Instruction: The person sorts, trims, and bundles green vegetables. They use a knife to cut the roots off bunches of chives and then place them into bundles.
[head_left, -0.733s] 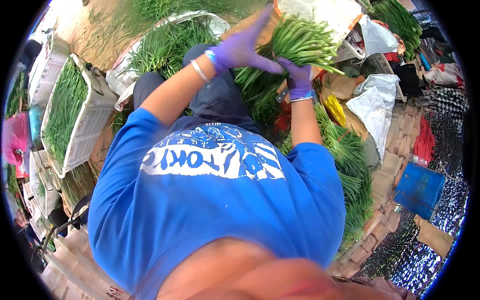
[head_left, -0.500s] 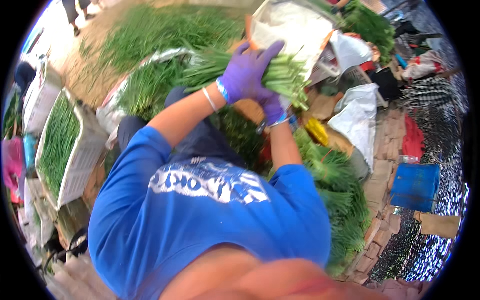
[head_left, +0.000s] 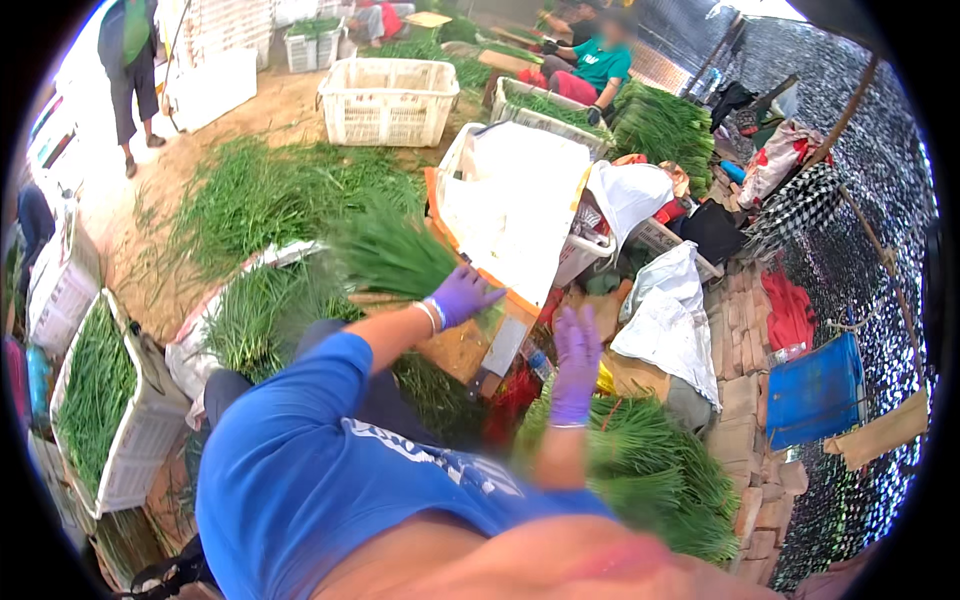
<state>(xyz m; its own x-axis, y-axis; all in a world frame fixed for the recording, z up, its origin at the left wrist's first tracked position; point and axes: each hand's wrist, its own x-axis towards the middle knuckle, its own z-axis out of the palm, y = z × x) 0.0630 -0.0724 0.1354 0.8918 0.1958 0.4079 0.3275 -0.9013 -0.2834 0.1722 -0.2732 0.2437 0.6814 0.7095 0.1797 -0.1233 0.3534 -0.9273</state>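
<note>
Left of right hand's spread fingers, left hand clasps chive bunch; right just let go, hold now one-handed.

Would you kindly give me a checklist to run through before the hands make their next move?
1. Left hand gripping the green bunch: ok, near its stalk end.
2. Right hand free: ok, raised and open, holding nothing.
3. Both hands gloved: ok, both in purple.
4. Stalk ends even: cannot tell, partly hidden and blurred.
5. Right forearm clear of the piled greens: cannot tell, it overlaps them in view.
6. Ground free of loose greens: not ok, they lie strewn.
</note>
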